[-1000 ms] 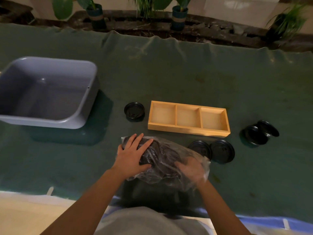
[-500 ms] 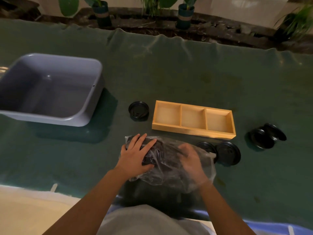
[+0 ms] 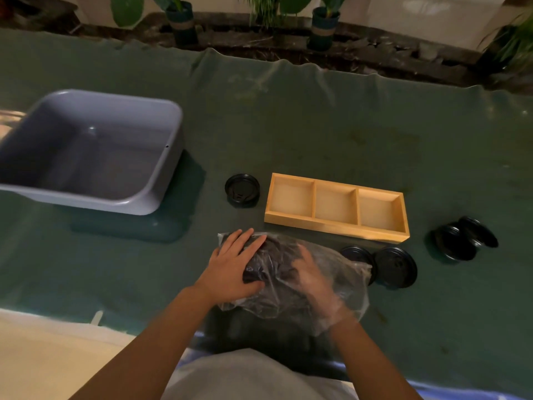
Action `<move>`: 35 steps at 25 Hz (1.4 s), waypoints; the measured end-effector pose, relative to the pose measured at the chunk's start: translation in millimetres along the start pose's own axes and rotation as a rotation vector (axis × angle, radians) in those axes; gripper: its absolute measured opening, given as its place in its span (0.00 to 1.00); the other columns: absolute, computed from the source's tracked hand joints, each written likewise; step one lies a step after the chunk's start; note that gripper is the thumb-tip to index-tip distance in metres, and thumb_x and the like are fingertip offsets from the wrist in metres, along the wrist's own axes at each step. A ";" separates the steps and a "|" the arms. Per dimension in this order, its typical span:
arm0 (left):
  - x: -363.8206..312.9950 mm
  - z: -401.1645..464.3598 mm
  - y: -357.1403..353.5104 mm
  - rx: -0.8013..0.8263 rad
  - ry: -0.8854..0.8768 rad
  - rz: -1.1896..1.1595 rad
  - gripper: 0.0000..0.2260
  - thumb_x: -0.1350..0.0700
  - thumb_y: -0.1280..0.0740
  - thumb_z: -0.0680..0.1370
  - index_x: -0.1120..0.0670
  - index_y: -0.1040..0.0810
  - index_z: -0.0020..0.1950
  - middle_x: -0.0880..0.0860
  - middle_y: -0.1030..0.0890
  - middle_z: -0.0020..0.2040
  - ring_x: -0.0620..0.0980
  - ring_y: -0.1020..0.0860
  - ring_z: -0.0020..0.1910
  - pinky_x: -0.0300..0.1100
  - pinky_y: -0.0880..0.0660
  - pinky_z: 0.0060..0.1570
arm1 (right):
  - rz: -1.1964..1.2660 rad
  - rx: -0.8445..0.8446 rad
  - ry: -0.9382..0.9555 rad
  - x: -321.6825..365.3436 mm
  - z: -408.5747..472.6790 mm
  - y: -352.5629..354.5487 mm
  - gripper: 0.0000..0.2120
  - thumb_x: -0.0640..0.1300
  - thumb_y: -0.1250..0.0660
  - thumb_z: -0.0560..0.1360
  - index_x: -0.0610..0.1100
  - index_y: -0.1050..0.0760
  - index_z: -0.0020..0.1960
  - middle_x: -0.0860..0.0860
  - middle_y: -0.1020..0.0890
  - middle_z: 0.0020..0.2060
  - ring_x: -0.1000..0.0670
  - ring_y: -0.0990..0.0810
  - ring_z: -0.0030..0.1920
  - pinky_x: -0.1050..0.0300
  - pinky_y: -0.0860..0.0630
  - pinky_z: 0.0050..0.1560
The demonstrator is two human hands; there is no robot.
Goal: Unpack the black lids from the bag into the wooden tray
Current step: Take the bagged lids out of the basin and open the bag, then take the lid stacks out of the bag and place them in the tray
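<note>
A clear plastic bag (image 3: 343, 274) with dark black lids (image 3: 274, 255) inside lies on the green cloth near me. My left hand (image 3: 230, 269) rests on the bag's left end and holds it down, fingers spread. My right hand (image 3: 314, 281) is inside the bag, seen through the plastic; whether it grips a lid is unclear. The wooden tray (image 3: 334, 228), with three compartments that hold nothing, sits just beyond the bag. Loose black lids lie around: one (image 3: 241, 190) left of the tray, two (image 3: 395, 267) right of the bag, a small pile (image 3: 458, 241) further right.
A grey plastic tub (image 3: 86, 151) stands at the left on the green cloth. Potted plants (image 3: 323, 27) line the far edge beyond the cloth. The near table edge runs just below my arms.
My right hand has pushed deeper into the bag, toward the left. My left hand stays on the bag. The camera has shifted slightly.
</note>
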State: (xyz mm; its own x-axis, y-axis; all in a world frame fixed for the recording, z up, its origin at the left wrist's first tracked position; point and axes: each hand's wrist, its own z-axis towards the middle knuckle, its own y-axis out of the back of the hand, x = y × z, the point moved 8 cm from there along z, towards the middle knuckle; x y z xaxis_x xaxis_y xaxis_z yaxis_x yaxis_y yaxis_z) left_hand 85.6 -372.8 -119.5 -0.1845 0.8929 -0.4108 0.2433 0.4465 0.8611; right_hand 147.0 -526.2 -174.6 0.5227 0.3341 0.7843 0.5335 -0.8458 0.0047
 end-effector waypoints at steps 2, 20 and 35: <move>0.8 0.3 1.0 0.001 -0.007 -0.027 0.41 0.37 0.37 0.68 0.37 0.58 0.73 0.46 0.54 0.78 0.49 0.59 0.76 0.64 0.47 0.71 | 0.098 -0.007 -0.036 0.4 -0.6 -0.9 0.29 0.61 0.33 0.69 0.57 0.38 0.67 0.56 0.25 0.54 0.53 0.24 0.51 0.54 0.21 0.47; -6.4 2.7 -3.1 0.002 -0.033 0.212 0.34 0.44 0.40 0.77 0.29 0.64 0.68 0.52 0.62 0.77 0.58 0.61 0.75 0.65 0.43 0.68 | -0.176 -0.164 0.191 29.4 -17.4 32.5 0.18 0.47 0.38 0.76 0.53 0.31 0.65 0.52 0.27 0.65 0.49 0.31 0.67 0.46 0.36 0.71; -10.0 -1.1 -2.4 -0.087 0.093 0.157 0.33 0.43 0.41 0.77 0.31 0.64 0.68 0.49 0.56 0.78 0.54 0.58 0.76 0.62 0.41 0.68 | 0.038 -0.235 0.280 67.0 -79.2 150.7 0.27 0.27 0.29 0.65 0.50 0.26 0.56 0.46 0.20 0.55 0.47 0.21 0.54 0.50 0.22 0.54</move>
State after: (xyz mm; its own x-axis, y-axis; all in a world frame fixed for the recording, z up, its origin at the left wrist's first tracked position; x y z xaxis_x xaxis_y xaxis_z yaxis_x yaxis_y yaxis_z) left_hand 85.8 -382.9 -117.2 -0.2392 0.9400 -0.2431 0.1935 0.2915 0.9368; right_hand 209.7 -664.2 -72.3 0.3194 0.2008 0.9261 0.3327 -0.9389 0.0888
